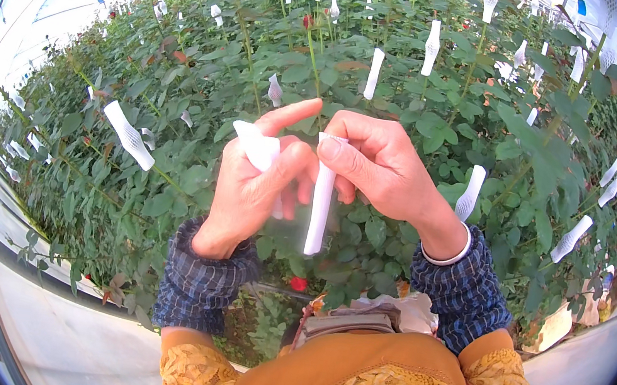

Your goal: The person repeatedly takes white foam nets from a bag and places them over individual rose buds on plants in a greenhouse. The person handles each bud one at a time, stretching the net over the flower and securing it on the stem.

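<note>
My right hand (385,167) pinches the top end of a narrow white foam-net sleeve (319,211) between thumb and forefinger. The sleeve hangs straight down, flattened and closed along its length. Beside it, my left hand (244,190) has a folded white piece (259,146), seemingly more sleeve material, lodged between thumb and forefinger. Its forefinger points up and to the right, while its other fingers curl close to the hanging sleeve; whether they touch it I cannot tell. Just beyond both hands, a green rose stem (312,61) carries a small red bud (307,21).
Dense rose bushes (182,88) fill the bed ahead, many buds wearing white net sleeves (129,134). Another sleeved bud (469,193) stands close to my right wrist. A bag with stacked flat material (350,320) sits at my waist. Pale sheeting (63,324) lies at lower left.
</note>
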`<state>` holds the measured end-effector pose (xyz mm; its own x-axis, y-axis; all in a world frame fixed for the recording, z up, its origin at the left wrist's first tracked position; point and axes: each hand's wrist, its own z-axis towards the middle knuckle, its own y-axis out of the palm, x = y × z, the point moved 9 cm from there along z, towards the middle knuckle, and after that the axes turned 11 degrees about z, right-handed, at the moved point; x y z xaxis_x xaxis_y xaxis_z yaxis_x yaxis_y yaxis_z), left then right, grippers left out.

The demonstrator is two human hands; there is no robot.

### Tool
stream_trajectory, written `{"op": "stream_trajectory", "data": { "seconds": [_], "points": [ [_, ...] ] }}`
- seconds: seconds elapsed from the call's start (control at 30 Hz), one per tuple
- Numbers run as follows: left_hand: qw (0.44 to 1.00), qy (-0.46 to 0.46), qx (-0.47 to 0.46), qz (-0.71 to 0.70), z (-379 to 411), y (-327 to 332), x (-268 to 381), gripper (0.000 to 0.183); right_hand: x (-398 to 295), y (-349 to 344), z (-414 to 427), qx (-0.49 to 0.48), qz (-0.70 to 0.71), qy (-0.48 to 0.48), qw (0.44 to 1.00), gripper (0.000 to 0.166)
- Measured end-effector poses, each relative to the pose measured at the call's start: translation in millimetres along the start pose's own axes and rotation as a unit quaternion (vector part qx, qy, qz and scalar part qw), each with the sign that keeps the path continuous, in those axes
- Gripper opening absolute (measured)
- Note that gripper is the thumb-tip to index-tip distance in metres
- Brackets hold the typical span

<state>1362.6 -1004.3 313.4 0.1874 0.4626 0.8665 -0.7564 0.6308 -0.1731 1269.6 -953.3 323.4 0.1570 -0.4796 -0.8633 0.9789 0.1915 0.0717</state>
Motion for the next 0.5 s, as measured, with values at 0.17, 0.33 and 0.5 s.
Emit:
{"op": "stream_trajectory", "data": {
  "seconds": [0.17,0.33,0.5],
  "points": [
    [0.994,0.082,0.041,0.053,15.1,-12.8,9.8,0.015,1.1,-4.3,15.7,0.012,-0.001,-0.016,1.000,0.024],
    [0.987,0.041,-0.018,-0.153,42.9,-8.9,-9.3,0.022,10.0,-41.3,40.1,0.107,0.137,-0.008,0.985,0.022],
    [0.991,-0.034,-0.033,-0.122,77.8,-13.4,-22.7,0.019,5.2,-66.6,65.0,0.126,0.144,-0.054,0.980,0.020]
  ]
}}
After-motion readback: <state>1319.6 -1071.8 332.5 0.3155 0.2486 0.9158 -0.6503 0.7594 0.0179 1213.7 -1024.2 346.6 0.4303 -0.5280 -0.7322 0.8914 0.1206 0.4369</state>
